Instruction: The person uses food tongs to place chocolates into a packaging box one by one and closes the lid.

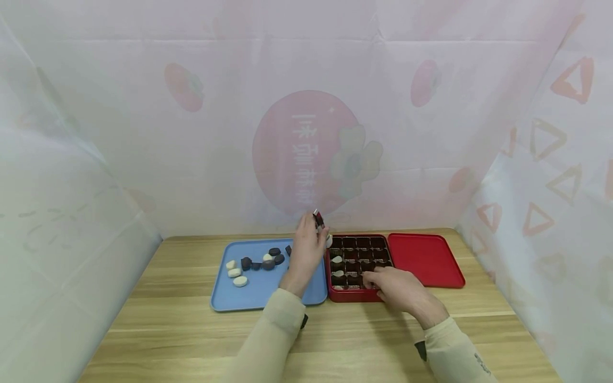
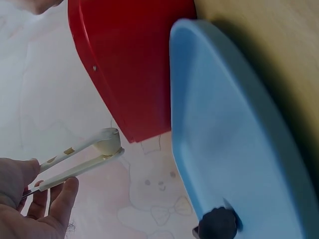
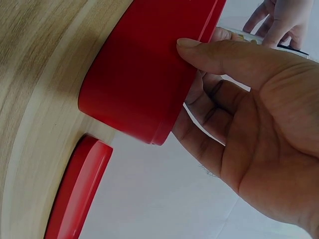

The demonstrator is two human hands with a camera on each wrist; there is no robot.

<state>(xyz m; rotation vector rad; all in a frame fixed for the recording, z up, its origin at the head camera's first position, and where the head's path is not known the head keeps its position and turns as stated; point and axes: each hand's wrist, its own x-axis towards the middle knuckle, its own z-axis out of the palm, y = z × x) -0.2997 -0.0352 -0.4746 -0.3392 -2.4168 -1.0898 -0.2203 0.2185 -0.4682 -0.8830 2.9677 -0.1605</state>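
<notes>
My left hand (image 1: 306,252) holds a pair of small white tongs (image 2: 75,167) over the gap between the blue tray and the red box. A white chocolate (image 2: 108,144) is pinched at the tongs' tips, beside the box's left wall and above it. With its thumb on the outer wall and fingers over the rim, my right hand (image 1: 404,290) grips the front right of the red box (image 1: 351,297). Inside are dark compartments, several in the left column holding white chocolates (image 1: 338,273). Dark and white chocolates lie on the blue tray (image 1: 225,300); my left forearm hides part of it.
The red lid (image 1: 426,260) lies flat, right of the box. The wooden table (image 1: 167,319) is bounded by printed cloth (image 1: 306,64) at the back and sides. A dark chocolate (image 2: 218,224) sits near the tray's edge in the left wrist view.
</notes>
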